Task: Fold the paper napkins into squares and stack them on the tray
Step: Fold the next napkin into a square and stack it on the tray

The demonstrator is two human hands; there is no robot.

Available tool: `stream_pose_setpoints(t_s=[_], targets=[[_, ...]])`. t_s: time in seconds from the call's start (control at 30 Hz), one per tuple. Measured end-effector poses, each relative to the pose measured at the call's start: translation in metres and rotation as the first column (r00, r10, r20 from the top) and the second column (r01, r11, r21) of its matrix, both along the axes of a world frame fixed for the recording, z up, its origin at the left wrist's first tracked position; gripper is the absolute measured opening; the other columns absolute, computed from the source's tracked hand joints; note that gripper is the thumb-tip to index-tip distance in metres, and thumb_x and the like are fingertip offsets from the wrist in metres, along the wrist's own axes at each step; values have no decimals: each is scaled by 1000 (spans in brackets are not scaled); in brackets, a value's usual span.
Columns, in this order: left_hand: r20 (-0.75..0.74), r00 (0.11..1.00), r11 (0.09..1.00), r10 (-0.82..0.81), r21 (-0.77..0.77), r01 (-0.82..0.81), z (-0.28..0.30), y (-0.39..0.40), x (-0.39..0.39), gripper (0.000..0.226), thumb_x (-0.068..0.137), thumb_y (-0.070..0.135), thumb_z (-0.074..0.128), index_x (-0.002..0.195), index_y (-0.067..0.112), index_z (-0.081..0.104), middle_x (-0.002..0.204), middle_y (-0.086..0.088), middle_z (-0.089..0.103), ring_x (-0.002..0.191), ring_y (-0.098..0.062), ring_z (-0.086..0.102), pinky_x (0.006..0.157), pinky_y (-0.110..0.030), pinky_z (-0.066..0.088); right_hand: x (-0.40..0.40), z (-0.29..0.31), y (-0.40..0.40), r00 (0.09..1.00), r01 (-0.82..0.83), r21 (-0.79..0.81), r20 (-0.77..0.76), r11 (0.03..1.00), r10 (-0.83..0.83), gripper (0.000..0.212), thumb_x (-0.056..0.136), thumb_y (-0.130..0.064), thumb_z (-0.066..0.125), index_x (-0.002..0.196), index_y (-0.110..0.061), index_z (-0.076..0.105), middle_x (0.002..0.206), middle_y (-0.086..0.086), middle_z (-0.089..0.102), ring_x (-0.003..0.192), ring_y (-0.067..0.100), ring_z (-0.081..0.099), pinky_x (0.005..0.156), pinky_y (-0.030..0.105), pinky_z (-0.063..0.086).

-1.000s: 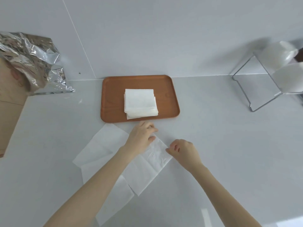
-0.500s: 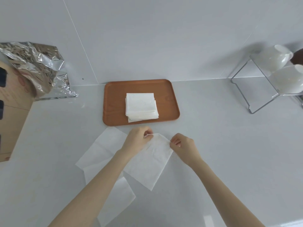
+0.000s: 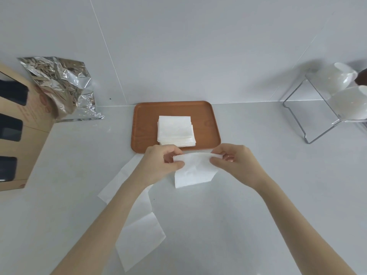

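Observation:
A brown tray (image 3: 146, 124) sits at the back of the white counter with a stack of folded white napkins (image 3: 175, 130) on it. Just in front of the tray, my left hand (image 3: 158, 165) and my right hand (image 3: 236, 161) pinch the top edge of one white napkin (image 3: 193, 172), lifted off the counter and hanging doubled over between them. Unfolded napkins (image 3: 139, 233) lie flat on the counter under my left forearm, partly hidden by it.
A crumpled foil bag (image 3: 61, 86) and a brown cardboard box (image 3: 17, 132) stand at the left. A wire rack (image 3: 309, 120) holding white bowls (image 3: 335, 78) stands at the right, against the wall.
Both hands took the napkin by its far edge, lifted it off the counter and brought it toward the tray, so it hangs folded instead of lying flat.

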State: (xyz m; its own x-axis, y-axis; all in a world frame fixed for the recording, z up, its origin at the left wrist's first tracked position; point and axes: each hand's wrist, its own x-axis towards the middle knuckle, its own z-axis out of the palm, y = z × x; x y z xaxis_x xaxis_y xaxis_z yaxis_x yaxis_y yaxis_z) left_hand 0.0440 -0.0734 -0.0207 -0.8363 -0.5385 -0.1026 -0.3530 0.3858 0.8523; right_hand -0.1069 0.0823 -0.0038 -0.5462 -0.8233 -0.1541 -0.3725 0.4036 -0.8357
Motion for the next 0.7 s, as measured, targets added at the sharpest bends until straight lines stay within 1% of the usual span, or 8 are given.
stream_pose_setpoints(t_s=[0.1, 0.13, 0.23, 0.33, 0.43, 0.53, 0.63, 0.7], targets=[[-32, 997, 992, -76, 96, 79, 19, 2, 15, 10, 72, 15, 73, 71, 23, 67, 68, -1, 63, 57, -5, 51, 58, -7, 38, 3, 19, 9, 995, -84, -19, 54, 996, 85, 10, 77, -13, 69, 74, -22, 67, 76, -3, 68, 63, 9, 53, 67, 21, 47], [-52, 994, 987, -92, 125, 98, 25, 2, 19, 9, 72, 16, 73, 70, 23, 68, 68, 0, 64, 59, -5, 54, 60, -8, 40, 4, 23, 11, 992, -104, -24, 65, 994, 105, 11, 76, -13, 70, 73, -23, 67, 76, -4, 67, 63, 10, 53, 68, 23, 47], [-88, 993, 982, -74, 166, 88, 27, -3, 25, 10, 75, 12, 70, 72, 22, 70, 65, 12, 68, 64, -2, 60, 65, -7, 44, 1, 30, 10, 987, -136, -28, 80, 990, 138, 12, 74, -16, 73, 71, -25, 66, 70, 0, 63, 59, 10, 54, 62, 19, 45], [-57, 998, 994, -17, 106, 23, 13, -9, 24, 13, 77, 13, 67, 72, 24, 70, 61, 23, 68, 65, 0, 60, 65, -4, 43, -5, 18, 1, 989, -125, -27, 77, 992, 127, 12, 74, -16, 73, 70, -24, 66, 68, 4, 60, 60, 11, 54, 60, 17, 43], [-15, 999, 997, 36, 66, -35, -11, -15, 18, 9, 79, 14, 65, 79, 20, 72, 67, 17, 68, 67, -1, 59, 64, -4, 41, -10, -9, -12, 995, -91, -2, 52, 996, 91, 18, 75, -16, 73, 67, -29, 64, 68, -2, 60, 59, 3, 51, 60, 11, 41], [47, 999, 999, 26, 43, -28, -36, -18, 9, 11, 82, 14, 61, 84, 15, 71, 77, 10, 68, 67, 8, 58, 64, -2, 40, -14, -43, -23, 999, -26, 45, 25, 999, 25, 22, 76, -16, 71, 66, -33, 63, 71, -6, 62, 60, -1, 52, 64, 13, 41], [70, 996, 998, 55, 16, -56, -55, -19, 2, 14, 84, 13, 59, 91, 10, 70, 90, 2, 71, 69, 15, 57, 64, 2, 38, -17, -72, -30, 998, 34, 81, 44, 996, -38, 9, 76, -18, 71, 71, -25, 68, 79, 1, 66, 68, 8, 55, 61, 5, 40], [77, 994, 997, 79, -6, -79, -63, -19, -1, 15, 84, 12, 59, 93, 9, 70, 97, -4, 72, 75, 5, 60, 64, 3, 38, -16, -82, -33, 995, 77, 88, 60, 993, -82, 4, 77, -17, 70, 74, -20, 69, 76, -4, 64, 69, 12, 55, 58, 2, 39]])
